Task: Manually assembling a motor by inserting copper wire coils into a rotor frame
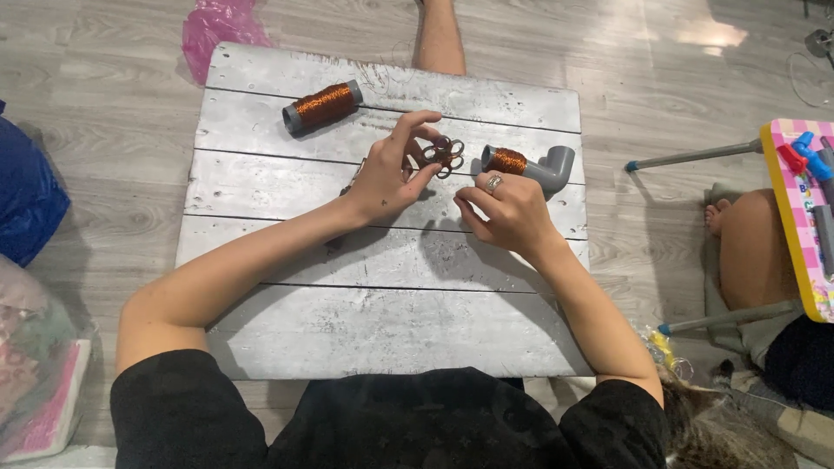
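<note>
Wire loops [445, 155] between left-hand fingers [415, 139]

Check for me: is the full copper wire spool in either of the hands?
No: the spool lies alone on the board, apart from both hands.

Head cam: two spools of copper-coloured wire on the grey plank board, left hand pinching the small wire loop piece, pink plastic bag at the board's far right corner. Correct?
One thing is off: the pink plastic bag lies on the floor at the board's far left corner, not the right. The rest holds in the head view: two spools of copper-coloured wire on the grey plank board, and the left hand pinches the small wire loop piece.
</note>
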